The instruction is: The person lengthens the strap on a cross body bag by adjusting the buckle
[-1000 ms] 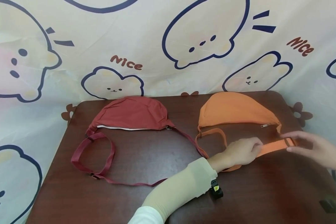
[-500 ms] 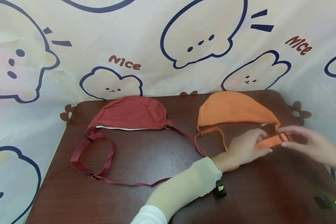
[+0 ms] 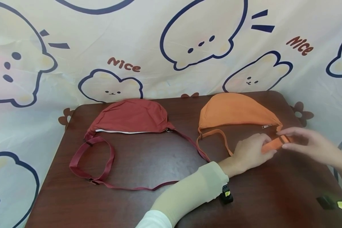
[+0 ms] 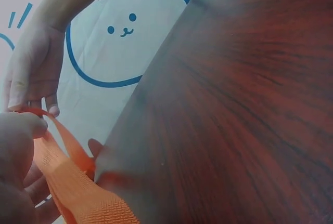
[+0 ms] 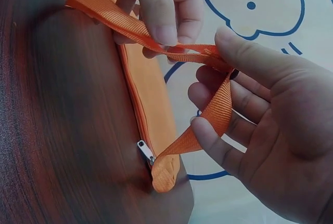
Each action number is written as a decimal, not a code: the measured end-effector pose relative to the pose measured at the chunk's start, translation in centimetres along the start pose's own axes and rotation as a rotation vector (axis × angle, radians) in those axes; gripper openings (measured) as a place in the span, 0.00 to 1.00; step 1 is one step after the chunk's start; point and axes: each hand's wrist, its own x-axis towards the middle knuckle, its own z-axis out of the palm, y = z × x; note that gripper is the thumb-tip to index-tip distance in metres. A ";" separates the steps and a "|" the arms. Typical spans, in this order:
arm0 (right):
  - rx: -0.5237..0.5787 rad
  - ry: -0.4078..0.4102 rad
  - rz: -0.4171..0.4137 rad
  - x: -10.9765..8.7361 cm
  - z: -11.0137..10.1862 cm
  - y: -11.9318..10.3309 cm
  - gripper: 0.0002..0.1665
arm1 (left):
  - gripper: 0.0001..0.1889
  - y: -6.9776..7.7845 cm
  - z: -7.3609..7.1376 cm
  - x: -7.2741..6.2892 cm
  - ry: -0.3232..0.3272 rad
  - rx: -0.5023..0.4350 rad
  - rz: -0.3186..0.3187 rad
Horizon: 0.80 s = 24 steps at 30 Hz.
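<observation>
An orange waist bag [image 3: 236, 110] lies at the far right of the table, its strap drawn toward the person. My left hand [image 3: 249, 152] pinches the doubled orange strap [image 5: 117, 21] between thumb and fingers. Just right of it, my right hand [image 3: 310, 144] pinches the strap by the dark slider [image 5: 234, 73], thumb on top and fingers behind. From there one strip runs down to the bag's end beside the zipper pull [image 5: 145, 151]. The left wrist view shows the webbing [image 4: 78, 182] hanging folded below the left hand, whose fingers are partly cut off.
A red waist bag [image 3: 131, 115] with a white zipper edge lies at the back left of the brown table [image 3: 102, 205]. Its dark red strap [image 3: 109, 161] loops toward the front and passes under the left forearm. A printed cloth [image 3: 154, 79] hangs behind the table.
My left hand has shifted along the strap toward my right hand, and the stretch between them is shorter. The right hand has moved a little left. The head view has turned slightly right.
</observation>
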 end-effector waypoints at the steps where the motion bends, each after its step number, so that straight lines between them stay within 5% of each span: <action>1: 0.001 -0.001 -0.002 0.0 0.0 0.0 0.25 | 0.18 0.0 0.0 0.0 0.004 0.003 -0.003; 11: 0.040 0.018 -0.019 0.2 0.0 0.1 0.24 | 0.17 0.6 -0.1 0.1 0.008 0.018 -0.024; 24: 0.001 0.004 -0.014 0.1 -0.8 0.5 0.23 | 0.16 0.4 -0.9 -0.1 0.041 0.015 0.048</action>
